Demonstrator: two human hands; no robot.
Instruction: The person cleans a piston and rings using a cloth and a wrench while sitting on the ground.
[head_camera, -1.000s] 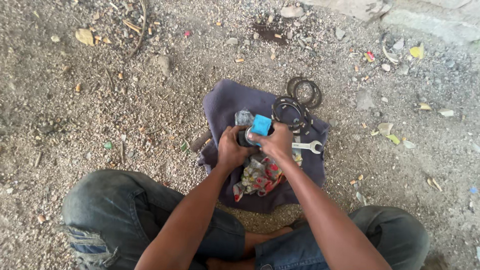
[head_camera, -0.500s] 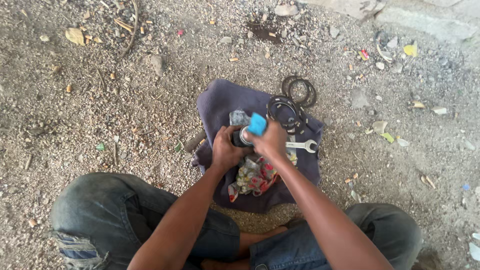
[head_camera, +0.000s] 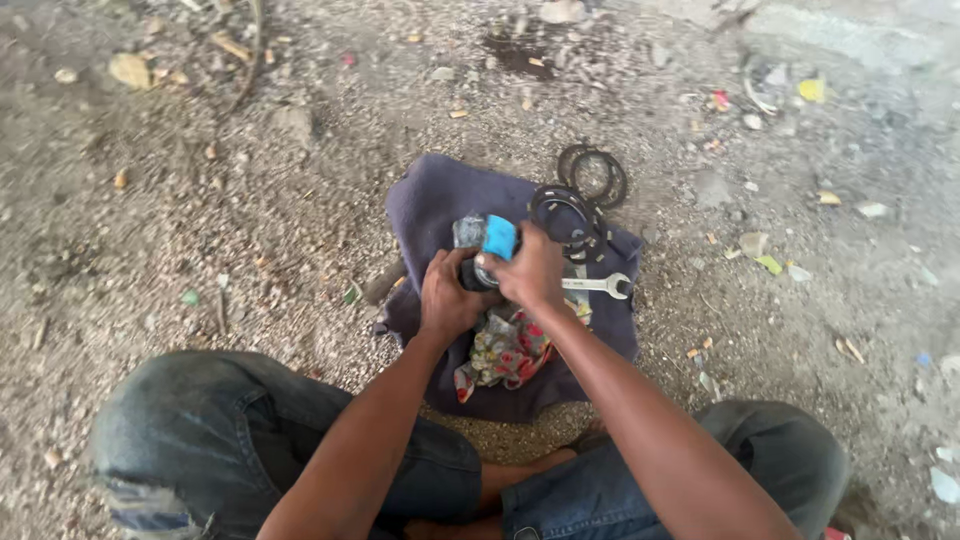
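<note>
I sit on gravel with a dark purple cloth (head_camera: 440, 205) spread in front of me. My left hand (head_camera: 450, 297) grips a dark round part (head_camera: 474, 275), mostly hidden between both hands. My right hand (head_camera: 532, 268) presses a folded blue piece, perhaps abrasive paper (head_camera: 499, 237), onto that part. A grey metal piece (head_camera: 467, 230) shows just beyond the hands. A patterned rag (head_camera: 505, 348) lies on the cloth under my wrists. A silver wrench (head_camera: 600, 285) lies right of my right hand.
Black rubber rings (head_camera: 592, 176) and a second ring bundle (head_camera: 565, 212) rest at the cloth's far right corner. Gravel ground with stones, dry leaves and bits of litter surrounds the cloth. My knees in dark jeans (head_camera: 230, 430) frame the bottom.
The hands stay locked on the part over the cloth; the right hand with the blue piece has shifted only slightly. The view has drifted a little.
</note>
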